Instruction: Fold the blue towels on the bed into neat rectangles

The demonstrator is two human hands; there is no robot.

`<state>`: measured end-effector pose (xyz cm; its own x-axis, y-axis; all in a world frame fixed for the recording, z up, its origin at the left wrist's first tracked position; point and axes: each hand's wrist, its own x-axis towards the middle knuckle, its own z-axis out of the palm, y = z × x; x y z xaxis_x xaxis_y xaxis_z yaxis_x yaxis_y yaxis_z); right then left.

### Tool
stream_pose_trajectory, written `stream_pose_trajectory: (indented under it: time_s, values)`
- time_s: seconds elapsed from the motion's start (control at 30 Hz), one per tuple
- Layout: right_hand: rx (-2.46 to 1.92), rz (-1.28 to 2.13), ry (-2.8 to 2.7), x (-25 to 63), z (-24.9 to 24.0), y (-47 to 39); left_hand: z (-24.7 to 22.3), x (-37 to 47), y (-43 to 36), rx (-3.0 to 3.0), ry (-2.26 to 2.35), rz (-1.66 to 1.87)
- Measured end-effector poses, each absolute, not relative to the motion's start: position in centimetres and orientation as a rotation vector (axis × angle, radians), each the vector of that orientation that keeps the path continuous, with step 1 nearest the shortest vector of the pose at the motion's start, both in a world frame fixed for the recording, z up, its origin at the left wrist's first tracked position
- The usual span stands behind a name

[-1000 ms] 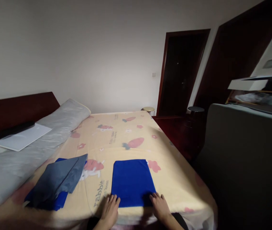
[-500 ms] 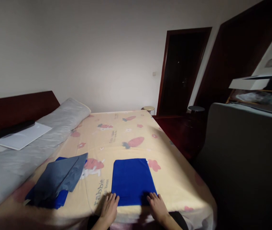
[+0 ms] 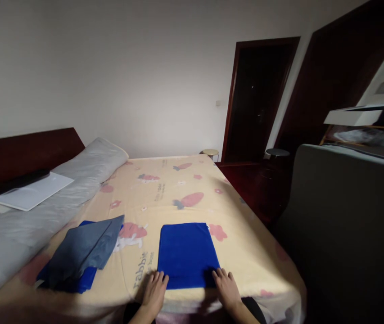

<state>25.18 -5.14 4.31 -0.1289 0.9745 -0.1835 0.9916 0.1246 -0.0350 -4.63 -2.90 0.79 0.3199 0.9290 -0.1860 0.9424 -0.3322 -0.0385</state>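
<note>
A folded blue cloth (image 3: 189, 254) lies flat on the patterned bed sheet (image 3: 164, 198) in front of me. At its near left corner rests my left hand (image 3: 154, 290), fingers slightly bent and a little apart, touching the edge. My right hand (image 3: 226, 288) touches the near right corner, its fingers spread and curved over the edge. Both hands look open, though the undersides of the fingertips are hidden. Off to the left, a grey-blue cloth (image 3: 85, 245) lies loosely on top of another blue folded cloth (image 3: 87, 280).
Along the left runs a long grey rolled quilt or cushion (image 3: 87, 173) with a white folder (image 3: 33, 191) on it. The dark headboard (image 3: 26, 144) stands behind. On the right is a dark grey panel (image 3: 343, 216). Two stools, one pale (image 3: 210, 152), one dark (image 3: 277, 153), stand near the door (image 3: 259, 99).
My right hand has slid slightly outward to the right, to the cloth's near right corner. My left hand and the cloths have hardly moved.
</note>
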Motion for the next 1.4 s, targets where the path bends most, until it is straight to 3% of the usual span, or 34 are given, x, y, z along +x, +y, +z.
stream_pose_trajectory:
  time_s: [0.57, 1.4]
  values:
    - [2.045, -0.101, 2.248, 25.6, 3.5, -5.0, 0.7, -4.8, -2.7, 2.568, 1.793, -0.237]
    - [2.049, -0.224, 2.318, 25.2, 5.5, -5.4, 2.9, -3.8, -3.7, 2.337, 1.707, -0.256]
